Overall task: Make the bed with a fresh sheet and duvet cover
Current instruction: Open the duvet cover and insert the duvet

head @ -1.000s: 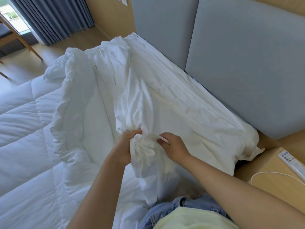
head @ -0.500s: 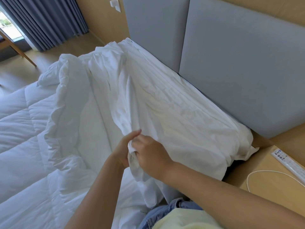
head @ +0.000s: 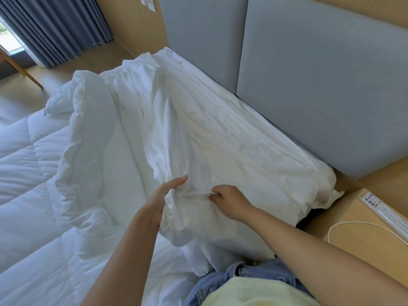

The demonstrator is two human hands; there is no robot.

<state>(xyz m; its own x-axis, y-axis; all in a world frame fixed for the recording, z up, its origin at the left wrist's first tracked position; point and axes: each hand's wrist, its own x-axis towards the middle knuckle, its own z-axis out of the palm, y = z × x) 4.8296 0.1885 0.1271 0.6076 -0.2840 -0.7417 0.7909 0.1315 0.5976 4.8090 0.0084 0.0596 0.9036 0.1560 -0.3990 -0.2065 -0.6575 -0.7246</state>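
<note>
Moved right hand [head: 230, 200] away from left hand [head: 163, 197]; touching each other 0.5 s ago, now apart. Spread the bunched duvet cover [head: 220, 140] corner into a taut fold btw. them.

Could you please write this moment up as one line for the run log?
left hand: grips duvet cover | right hand: pinches same cover, fingers curled | quilted duvet: lies alongside, uncovered

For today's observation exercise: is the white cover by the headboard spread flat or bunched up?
Bunched up. The cover lies in deep folds, and the left hand and right hand grip a gathered wad.
</note>
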